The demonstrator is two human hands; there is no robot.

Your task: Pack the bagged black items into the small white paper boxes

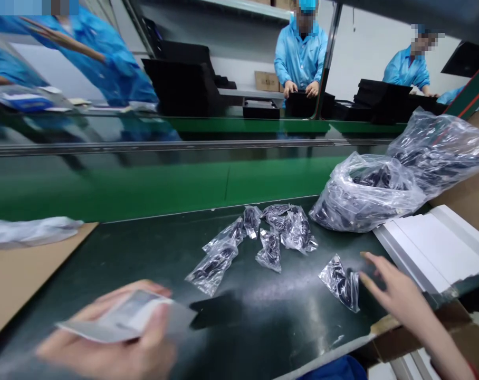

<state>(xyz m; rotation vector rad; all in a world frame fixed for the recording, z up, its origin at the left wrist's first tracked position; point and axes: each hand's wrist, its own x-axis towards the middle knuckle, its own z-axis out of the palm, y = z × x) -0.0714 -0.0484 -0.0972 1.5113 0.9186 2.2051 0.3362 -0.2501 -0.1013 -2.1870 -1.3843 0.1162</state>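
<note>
Left hand pinches pale sheet; spread right hand flanks packet near table edge.

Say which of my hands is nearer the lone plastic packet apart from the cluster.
Right. Your right hand is just to the right of the lone plastic packet; your left hand is much farther off, to its left.

From up on the wearer's head, the camera peered forward and steeply down, close over the dark green tabletop, left hand looming nearest, right hand lower right! Beyond, it reached straight across to a co-worker, well back.
</note>
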